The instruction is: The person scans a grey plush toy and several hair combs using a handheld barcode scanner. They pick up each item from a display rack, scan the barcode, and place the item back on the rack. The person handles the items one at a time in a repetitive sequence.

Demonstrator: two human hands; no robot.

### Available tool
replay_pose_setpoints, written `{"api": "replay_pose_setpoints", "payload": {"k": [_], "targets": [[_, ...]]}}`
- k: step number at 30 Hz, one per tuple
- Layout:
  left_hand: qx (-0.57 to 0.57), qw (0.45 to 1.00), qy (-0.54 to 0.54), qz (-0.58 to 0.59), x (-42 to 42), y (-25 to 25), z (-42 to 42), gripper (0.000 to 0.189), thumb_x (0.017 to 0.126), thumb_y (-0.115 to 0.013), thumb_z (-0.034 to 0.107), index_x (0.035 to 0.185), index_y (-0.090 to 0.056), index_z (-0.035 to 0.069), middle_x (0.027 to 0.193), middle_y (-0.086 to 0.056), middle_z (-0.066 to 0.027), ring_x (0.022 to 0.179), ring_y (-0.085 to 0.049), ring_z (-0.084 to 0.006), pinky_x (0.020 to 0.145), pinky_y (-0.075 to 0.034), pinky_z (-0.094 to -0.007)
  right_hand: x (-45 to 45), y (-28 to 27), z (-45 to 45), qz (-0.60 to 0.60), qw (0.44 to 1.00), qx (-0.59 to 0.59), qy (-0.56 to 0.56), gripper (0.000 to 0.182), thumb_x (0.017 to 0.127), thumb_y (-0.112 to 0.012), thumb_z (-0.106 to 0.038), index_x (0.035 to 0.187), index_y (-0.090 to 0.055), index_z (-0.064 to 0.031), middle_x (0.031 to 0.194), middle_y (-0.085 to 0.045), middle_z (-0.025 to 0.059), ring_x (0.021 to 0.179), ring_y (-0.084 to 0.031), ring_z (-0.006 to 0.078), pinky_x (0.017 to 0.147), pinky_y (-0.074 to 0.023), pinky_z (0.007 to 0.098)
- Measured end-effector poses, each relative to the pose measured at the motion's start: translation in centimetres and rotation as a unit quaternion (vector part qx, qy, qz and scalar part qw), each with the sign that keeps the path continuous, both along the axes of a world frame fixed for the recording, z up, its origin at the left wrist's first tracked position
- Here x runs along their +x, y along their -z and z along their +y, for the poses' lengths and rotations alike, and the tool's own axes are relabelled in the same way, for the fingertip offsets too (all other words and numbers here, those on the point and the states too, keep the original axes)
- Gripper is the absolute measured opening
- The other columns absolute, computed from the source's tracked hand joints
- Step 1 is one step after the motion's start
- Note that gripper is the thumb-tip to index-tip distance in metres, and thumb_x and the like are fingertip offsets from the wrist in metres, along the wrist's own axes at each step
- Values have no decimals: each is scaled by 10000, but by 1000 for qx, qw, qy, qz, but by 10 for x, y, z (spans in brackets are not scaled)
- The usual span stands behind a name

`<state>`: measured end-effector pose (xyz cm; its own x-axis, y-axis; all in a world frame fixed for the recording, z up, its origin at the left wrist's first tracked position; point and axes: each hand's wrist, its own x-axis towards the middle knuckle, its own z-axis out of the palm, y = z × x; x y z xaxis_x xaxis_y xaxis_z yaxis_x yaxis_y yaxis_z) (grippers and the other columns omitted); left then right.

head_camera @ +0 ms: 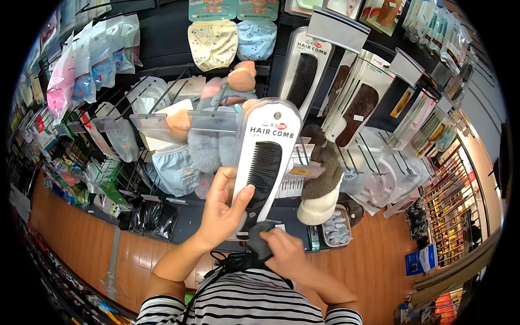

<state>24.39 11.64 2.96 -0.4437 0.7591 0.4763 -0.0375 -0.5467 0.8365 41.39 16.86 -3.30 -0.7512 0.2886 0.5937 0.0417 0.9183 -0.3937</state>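
My left hand (225,207) grips the left edge of a packaged black hair comb (264,170), its thumb on the clear front over the comb's teeth. The white card backing stands upright, with its printed top away from me. My right hand (286,250), slightly blurred, holds a dark grey cloth or pad (260,241) at the lower end of the package; whether the cloth touches it I cannot tell. Beyond hang another packaged black comb (302,79) and a row of packaged brown combs (361,107) on hooks.
Wire display hooks (162,97) with clear label holders reach out from the shelf. Light blue baby shorts (176,170), grey plush items (205,150) and a cream knit hat (319,209) hang close by. A basket of small packets (337,227) stands low at the right, above the wooden floor (365,268).
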Motion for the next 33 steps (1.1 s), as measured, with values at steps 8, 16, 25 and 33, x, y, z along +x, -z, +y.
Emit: {"api": "replay_pose_setpoints", "payload": {"k": [8, 16, 25, 33], "targets": [[-35, 998, 48, 28, 40, 6, 12, 204, 933, -552, 44, 1092, -427, 15, 947, -588, -18, 875, -508, -49, 780, -411, -213, -4, -109, 73, 234, 952, 157, 120, 432, 659, -670, 86, 1068, -551, 13, 860, -574, 151, 744, -563, 319, 605, -454, 376], [31, 998, -6, -46, 24, 2, 35, 233, 940, -531, 61, 1138, -416, 15, 1080, -571, -59, 973, -522, -94, 879, -408, -243, 28, 11, 19, 20, 999, 39, -1, 449, 585, -672, -77, 1025, -624, -4, 840, -581, 95, 657, -586, 254, 543, -477, 315], [-15, 994, 86, -63, 46, 11, 34, 188, 947, -528, 49, 1102, -423, 36, 1028, -565, -31, 926, -509, -59, 812, -413, -217, 44, -40, 34, 311, 860, -382, 134, 333, 893, -570, -36, 1201, -460, 27, 1086, -554, 81, 960, -523, 155, 865, -419, 281], [-13, 956, 191, 222, 37, 16, 17, 626, 887, -637, 112, 1407, -302, 15, 1171, -499, -42, 1090, -468, -128, 971, -353, -267, 37, -22, 19, 325, 727, -605, -14, 294, 888, -625, -49, 1156, -542, 36, 1041, -621, 53, 927, -580, 121, 842, -465, 264]]}}
